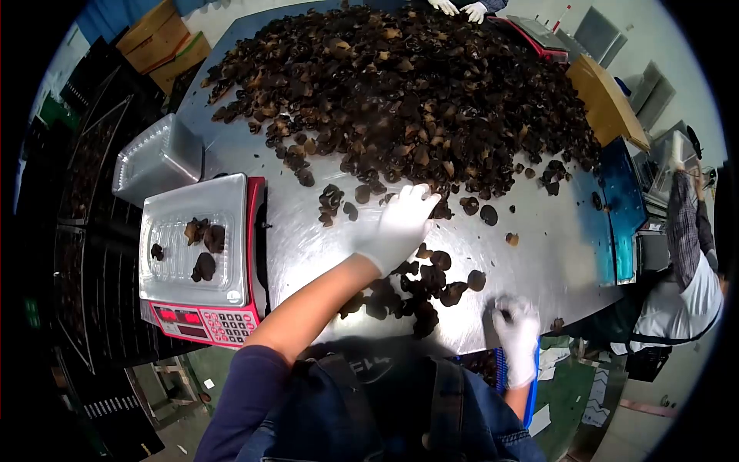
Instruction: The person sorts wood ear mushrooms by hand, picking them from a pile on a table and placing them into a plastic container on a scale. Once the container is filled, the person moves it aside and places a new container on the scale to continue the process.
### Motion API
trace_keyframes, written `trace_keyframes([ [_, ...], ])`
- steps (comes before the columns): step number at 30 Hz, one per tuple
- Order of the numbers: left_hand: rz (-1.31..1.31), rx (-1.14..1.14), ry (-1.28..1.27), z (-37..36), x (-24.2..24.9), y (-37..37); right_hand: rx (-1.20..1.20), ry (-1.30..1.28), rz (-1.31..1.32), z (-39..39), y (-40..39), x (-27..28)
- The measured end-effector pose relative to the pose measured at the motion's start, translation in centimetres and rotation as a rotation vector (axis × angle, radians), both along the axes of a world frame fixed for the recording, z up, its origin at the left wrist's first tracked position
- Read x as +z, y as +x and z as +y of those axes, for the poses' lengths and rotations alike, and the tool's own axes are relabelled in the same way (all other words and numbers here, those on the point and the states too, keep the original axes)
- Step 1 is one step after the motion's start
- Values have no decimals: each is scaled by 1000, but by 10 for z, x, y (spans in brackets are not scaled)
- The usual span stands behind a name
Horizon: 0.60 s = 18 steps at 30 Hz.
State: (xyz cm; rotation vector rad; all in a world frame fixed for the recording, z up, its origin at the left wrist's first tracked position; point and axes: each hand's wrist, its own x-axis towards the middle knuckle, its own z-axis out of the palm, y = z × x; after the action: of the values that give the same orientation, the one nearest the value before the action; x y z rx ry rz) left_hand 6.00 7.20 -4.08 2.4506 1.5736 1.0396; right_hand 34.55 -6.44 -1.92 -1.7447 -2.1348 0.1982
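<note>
Cardboard boxes (pixel 158 42) stand near a blue curtain (pixel 108 18); a person (pixel 685 289) with checked sleeves (pixel 682 219) is at right; papers (pixel 540 420) litter the green floor (pixel 570 396)

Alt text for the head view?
White-gloved left hand at the edge of a large heap of dark pieces on a metal table; right hand, also gloved, near its front edge. A red scale bearing a clear tray stands left.
</note>
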Motion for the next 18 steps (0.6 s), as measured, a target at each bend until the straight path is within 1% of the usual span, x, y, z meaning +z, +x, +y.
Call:
trace_keyframes([
  [1,84,45,-18,10,-8,8,-36,-246,75,-20,20,10],
  [2,80,39,-18,19,-16,12,-75,-492,150,-34,32,26],
  [4,385,86,-171,34,-32,19,-44,-434,-98,-36,33,49],
  [5,188,35,-134,38,-42,18,-71,-214,-122,-31,31,41],
  [6,187,28,-135,38,-35,17,-189,-246,58,-17,26,38],
  [7,101,25,-306,35,-21,15,-250,-237,200,-1,23,29],
  [8,13,26,-479,32,-15,12,-202,-135,191,21,18,19],
  [9,-79,19,-366,24,-19,4,-172,-70,176,46,12,9],
  [10,-77,31,-371,16,-15,-5,-106,50,187,74,2,-1],
  [11,-149,35,-310,6,-3,-15,-40,171,203,100,-11,-9],
  [12,-218,37,-249,-5,10,-24,-109,53,197,122,-27,-10],
  [13,-206,107,-255,-14,21,-32,-90,157,-17,143,-37,-19],
  [14,-309,106,-276,-27,27,-41,-108,43,-81,158,-47,-22],
  [16,-308,185,-391,-54,42,-59,-54,56,-152,179,-52,-45],
  [17,-281,199,-426,-70,47,-67,-50,56,-151,176,-50,-49],
  [18,-255,216,-459,-85,49,-75,-22,66,-20,169,-51,-45],
])
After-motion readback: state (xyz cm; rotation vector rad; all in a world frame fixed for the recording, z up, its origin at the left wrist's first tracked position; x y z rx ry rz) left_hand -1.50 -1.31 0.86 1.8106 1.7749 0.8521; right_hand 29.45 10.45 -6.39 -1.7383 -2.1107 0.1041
